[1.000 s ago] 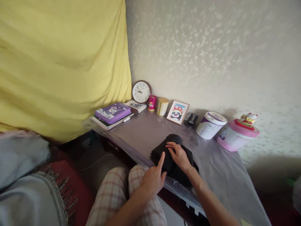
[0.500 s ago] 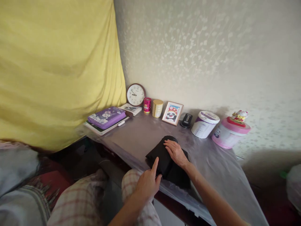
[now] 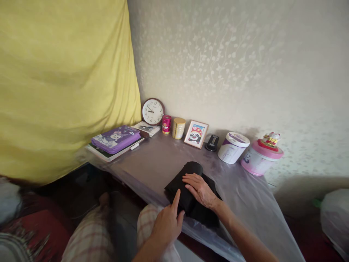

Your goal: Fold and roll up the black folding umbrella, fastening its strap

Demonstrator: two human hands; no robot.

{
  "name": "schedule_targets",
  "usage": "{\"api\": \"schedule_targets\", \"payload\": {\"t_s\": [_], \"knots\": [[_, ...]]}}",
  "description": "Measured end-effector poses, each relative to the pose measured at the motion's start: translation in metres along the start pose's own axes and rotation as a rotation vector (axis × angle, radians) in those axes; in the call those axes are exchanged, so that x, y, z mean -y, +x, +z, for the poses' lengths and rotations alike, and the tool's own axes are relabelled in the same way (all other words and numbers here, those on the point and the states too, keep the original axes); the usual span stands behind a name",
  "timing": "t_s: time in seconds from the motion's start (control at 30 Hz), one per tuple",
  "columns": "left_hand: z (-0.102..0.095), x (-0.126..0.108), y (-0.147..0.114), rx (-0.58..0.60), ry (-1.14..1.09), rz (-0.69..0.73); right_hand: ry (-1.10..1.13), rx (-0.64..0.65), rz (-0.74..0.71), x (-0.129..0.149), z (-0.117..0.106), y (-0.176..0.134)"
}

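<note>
A black folded cloth (image 3: 181, 182) lies near the front edge of the table. My right hand (image 3: 200, 191) rests flat on top of it, palm down, with the fingers stretched to the left. At the cloth's near edge is my left hand (image 3: 167, 222), its index finger laid on the fabric and its thumb held apart. The other fingers of that hand are mostly out of sight. One flap of the cloth reaches out to the right beneath my right wrist.
Clear plastic covers the table (image 3: 147, 163). Along the wall stand a clock (image 3: 153, 111), a pink can (image 3: 166, 124), a yellow-lidded can (image 3: 179, 128), a panda picture frame (image 3: 196, 134), a black object (image 3: 212, 143), a white tub (image 3: 233, 148) and a pink-lidded tub (image 3: 259, 160). A purple case (image 3: 116, 139) lies left.
The view has shifted slightly. My right hand has slid a little toward me over the cloth; my left hand stays at the near edge.
</note>
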State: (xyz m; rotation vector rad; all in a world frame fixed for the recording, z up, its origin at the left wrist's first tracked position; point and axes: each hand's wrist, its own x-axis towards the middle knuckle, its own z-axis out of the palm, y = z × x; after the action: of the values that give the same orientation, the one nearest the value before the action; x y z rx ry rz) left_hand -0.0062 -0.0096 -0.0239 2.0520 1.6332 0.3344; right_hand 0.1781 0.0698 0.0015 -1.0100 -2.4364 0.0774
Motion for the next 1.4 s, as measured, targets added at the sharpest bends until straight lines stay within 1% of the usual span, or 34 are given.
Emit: {"api": "schedule_targets", "payload": {"t_s": [0.07, 0.2, 0.23, 0.3, 0.37, 0.43, 0.5, 0.57, 0.6, 0.67, 0.73, 0.8, 0.93, 1.07, 1.13, 1.23, 1.3, 1.4], "knots": [[-0.002, -0.001, 0.001, 0.013, -0.021, -0.002, -0.056, 0.017, 0.046, -0.012, 0.009, 0.008], [-0.008, -0.003, 0.000, 0.052, -0.036, -0.032, -0.084, 0.023, 0.195, -0.056, 0.019, 0.034], [-0.010, -0.003, 0.000, 0.056, -0.036, -0.039, -0.075, 0.020, 0.260, -0.067, 0.018, 0.039], [-0.012, -0.004, -0.001, 0.055, -0.038, -0.043, -0.083, -0.025, 0.410, -0.083, 0.014, 0.043], [-0.013, -0.004, -0.002, 0.051, -0.042, -0.044, -0.113, -0.087, 0.529, -0.093, 0.005, 0.035], [-0.014, -0.004, -0.002, 0.059, -0.046, -0.046, -0.146, -0.140, 0.610, -0.096, -0.007, 0.017], [-0.015, -0.004, -0.003, 0.072, -0.043, -0.044, -0.160, -0.174, 0.688, -0.093, -0.019, -0.007], [-0.015, -0.004, -0.004, 0.071, -0.032, -0.038, -0.115, -0.198, 0.807, -0.088, -0.030, -0.031], [-0.015, -0.004, -0.004, 0.063, -0.027, -0.034, -0.050, -0.210, 0.881, -0.084, -0.034, -0.042], [-0.014, -0.004, -0.004, 0.041, -0.018, -0.026, 0.164, -0.241, 1.038, -0.074, -0.038, -0.057], [-0.013, -0.003, -0.004, 0.034, -0.017, -0.020, 0.399, -0.269, 1.162, -0.064, -0.039, -0.063], [-0.012, -0.002, -0.004, 0.035, -0.021, -0.016, 0.553, -0.302, 1.237, -0.054, -0.038, -0.063], [-0.010, 0.000, -0.004, 0.015, -0.035, -0.010, 0.663, -0.347, 1.275, -0.039, -0.036, -0.055], [-0.011, 0.000, -0.004, 0.009, -0.044, 0.001, 0.729, -0.351, 1.272, -0.032, -0.035, -0.049], [-0.013, 0.000, -0.004, 0.015, -0.055, -0.001, 0.717, -0.339, 1.278, -0.030, -0.033, -0.047], [-0.014, 0.000, -0.005, 0.036, -0.070, -0.010, 0.552, -0.257, 1.266, -0.028, -0.027, -0.046], [-0.014, 0.000, -0.005, 0.038, -0.073, -0.014, 0.393, -0.210, 1.209, -0.028, -0.021, -0.046], [-0.012, 0.001, -0.004, 0.030, -0.068, -0.017, 0.199, -0.232, 1.095, -0.030, -0.015, -0.047]]}}
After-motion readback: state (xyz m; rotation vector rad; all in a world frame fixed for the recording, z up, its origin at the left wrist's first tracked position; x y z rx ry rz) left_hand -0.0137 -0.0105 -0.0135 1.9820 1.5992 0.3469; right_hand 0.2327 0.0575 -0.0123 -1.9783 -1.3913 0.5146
